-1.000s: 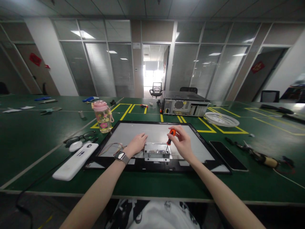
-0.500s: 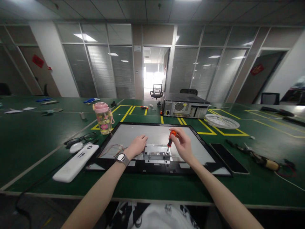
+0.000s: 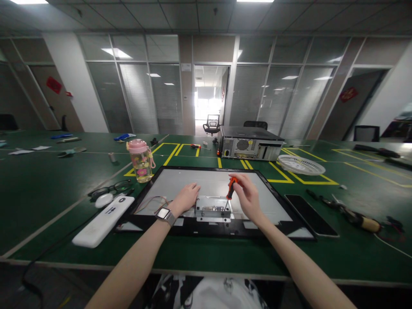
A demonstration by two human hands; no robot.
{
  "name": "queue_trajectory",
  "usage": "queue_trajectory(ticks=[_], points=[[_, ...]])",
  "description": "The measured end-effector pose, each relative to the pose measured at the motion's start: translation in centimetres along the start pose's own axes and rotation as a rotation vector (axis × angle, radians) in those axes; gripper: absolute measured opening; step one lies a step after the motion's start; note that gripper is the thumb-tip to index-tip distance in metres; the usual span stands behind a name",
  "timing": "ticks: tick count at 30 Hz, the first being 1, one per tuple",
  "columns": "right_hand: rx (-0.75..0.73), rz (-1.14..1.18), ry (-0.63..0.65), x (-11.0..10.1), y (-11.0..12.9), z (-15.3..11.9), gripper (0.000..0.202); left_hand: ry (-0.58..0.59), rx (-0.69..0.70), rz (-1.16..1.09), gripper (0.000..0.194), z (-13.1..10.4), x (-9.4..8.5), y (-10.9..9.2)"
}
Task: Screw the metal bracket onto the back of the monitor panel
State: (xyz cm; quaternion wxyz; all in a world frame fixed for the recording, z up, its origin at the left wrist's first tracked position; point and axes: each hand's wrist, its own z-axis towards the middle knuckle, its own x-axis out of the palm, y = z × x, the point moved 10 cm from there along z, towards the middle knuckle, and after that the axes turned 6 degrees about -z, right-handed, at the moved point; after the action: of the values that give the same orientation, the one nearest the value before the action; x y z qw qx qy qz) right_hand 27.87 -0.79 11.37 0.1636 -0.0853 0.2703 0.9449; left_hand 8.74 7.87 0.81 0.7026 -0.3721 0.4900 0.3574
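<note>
An orange screwdriver is grasped in the right hand; the left hand, fingers released, is laid flat beside the metal bracket near the desk's front edge.

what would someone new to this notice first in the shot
The big black-framed panel lying flat at the middle of the green table draws the eye, with both hands over the small metal box on it. The right hand grips an orange-handled screwdriver tip down at that box, while the left hand rests flat beside it. Behind stand a pink-lidded bottle to the left and a computer case.
</note>
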Motion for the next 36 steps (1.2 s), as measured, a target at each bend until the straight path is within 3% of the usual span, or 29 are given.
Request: queue_trajectory(ticks=[4,11,18,26,33,36], points=[[0.03,0.098,0.05,0.5,-0.3,-0.2,0.029,0.004,0.002,0.004,0.036,0.0,0.0,0.0],[-0.021,-0.042,-0.061,-0.3,0.0,0.1,0.018,0.003,-0.001,0.005,0.037,0.0,0.2,0.1],[0.014,0.088,0.038,0.3,-0.2,-0.2,0.029,0.005,0.002,-0.001,0.037,0.0,0.2,0.1],[-0.018,-0.026,-0.072,-0.6,0.2,0.0,0.015,0.002,-0.003,-0.01,0.037,0.0,0.2,0.1],[0.09,0.144,0.012,0.5,-0.5,-0.3,0.023,-0.007,0.0,-0.015,0.037,0.0,0.0,0.0],[0.072,0.097,-0.021,0.2,-0.4,-0.3,0.022,0.001,0.001,-0.013,0.037,-0.1,0.0,0.0]])
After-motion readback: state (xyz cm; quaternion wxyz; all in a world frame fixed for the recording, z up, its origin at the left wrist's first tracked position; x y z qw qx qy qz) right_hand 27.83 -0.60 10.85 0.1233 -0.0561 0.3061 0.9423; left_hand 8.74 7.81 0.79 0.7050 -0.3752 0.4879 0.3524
